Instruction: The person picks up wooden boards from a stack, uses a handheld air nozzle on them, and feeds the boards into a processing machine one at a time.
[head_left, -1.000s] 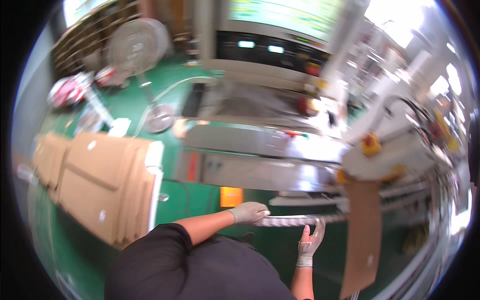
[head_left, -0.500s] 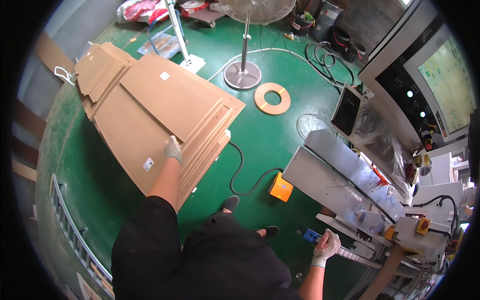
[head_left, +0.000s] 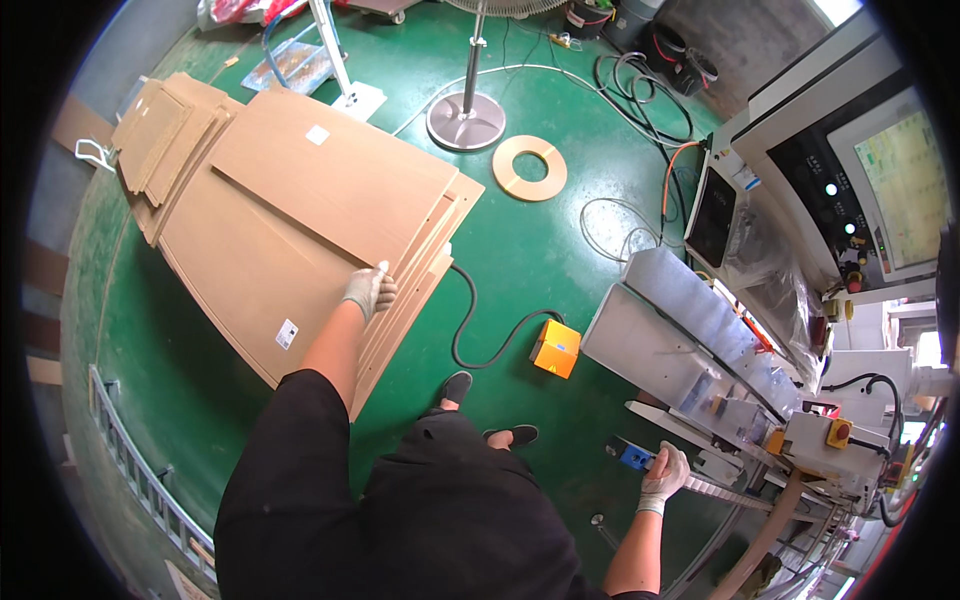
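A large brown panel [head_left: 330, 185] lies on top of a stack of similar panels [head_left: 235, 255] at the left. My gloved left hand [head_left: 370, 291] is closed at its near corner, thumb uppermost; the grip under the edge is hidden. At the lower right my gloved right hand [head_left: 666, 475] is closed over the end of a rail of pale rollers [head_left: 722, 492], beside a blue block [head_left: 635, 457]. The curled fingers hide what lies inside the palm.
Ahead stand a pedestal fan [head_left: 466, 120] and a flat brown ring coil [head_left: 530, 168]. An orange box [head_left: 556, 348] on the green floor trails a dark cable. A machine with a screen [head_left: 905, 180] and metal guide plates [head_left: 650, 345] fills the right. A ladder-like rail [head_left: 140, 465] lies left.
The top panel has slid rightward across the stack, with my left hand at its corner. My right hand has stayed at the rail. The whole view has shifted slightly.
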